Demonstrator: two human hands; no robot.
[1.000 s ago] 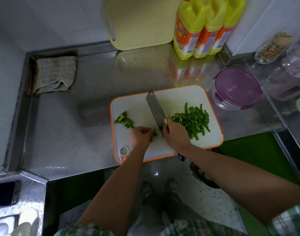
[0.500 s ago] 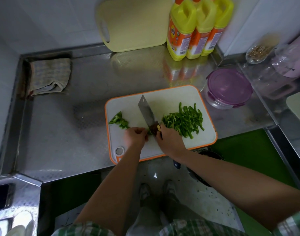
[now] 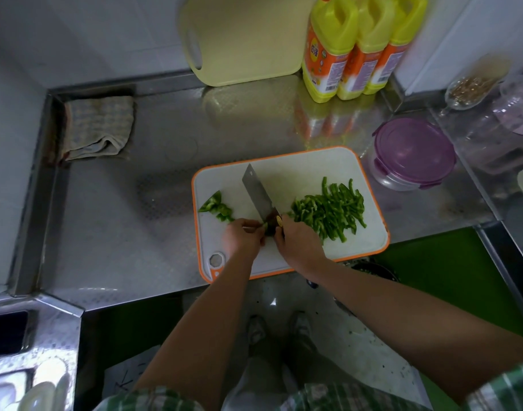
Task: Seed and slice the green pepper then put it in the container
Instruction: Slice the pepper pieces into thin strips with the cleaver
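The green pepper lies in three lots on the cutting board (image 3: 298, 170): a heap of finished strips (image 3: 331, 209) at the right, a few uncut chunks (image 3: 217, 206) at the left, and a small pepper piece (image 3: 264, 225) at the near middle; your left hand (image 3: 243, 237) curls its fingers down on that piece and pins it to the board; your right hand (image 3: 298, 244) is wrapped round the handle of the cleaver (image 3: 258, 192), whose blade runs away from you with its heel just beside the pinned piece. You are in the slicing step, I judge, with most of it done; the next move calls for short, even cuts with the left fingertips tucked back from the edge, since the piece is small; then the chunks at the left need the same. The container (image 3: 414, 152) stands on the worktop (image 3: 120, 218) just beyond the board's far right corner, its purple lid on; it must be opened before any pepper goes in. Your hands hide most of the pinned piece and the cleaver's handle; whether the edge touches the board is not clear; no seeds can be made out.
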